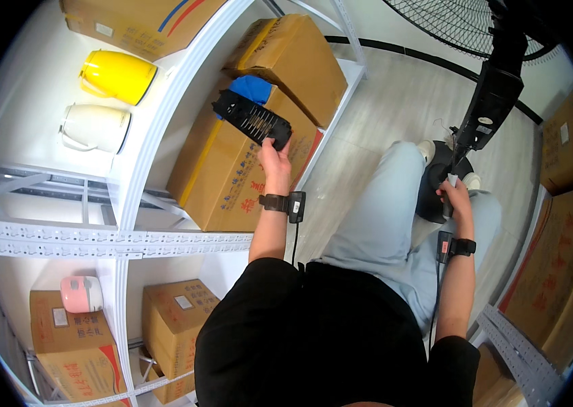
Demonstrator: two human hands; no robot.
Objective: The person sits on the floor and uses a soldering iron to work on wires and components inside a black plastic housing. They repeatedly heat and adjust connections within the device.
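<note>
In my left hand is a black slotted plastic cover, gripped at its lower right end and held above a cardboard box on the shelf. My right hand is closed around a slim dark-handled tool, whose exact kind I cannot make out. It is beside the lower end of a black fan's housing, where thin wires stick out. The fan's round wire grille is at the top right. Its dark round base stands on the floor between my legs.
White metal shelving runs along the left, holding cardboard boxes, a yellow kettle, a white kettle and a small pink-and-white appliance. A blue bundle lies behind the cover. More boxes line the right side.
</note>
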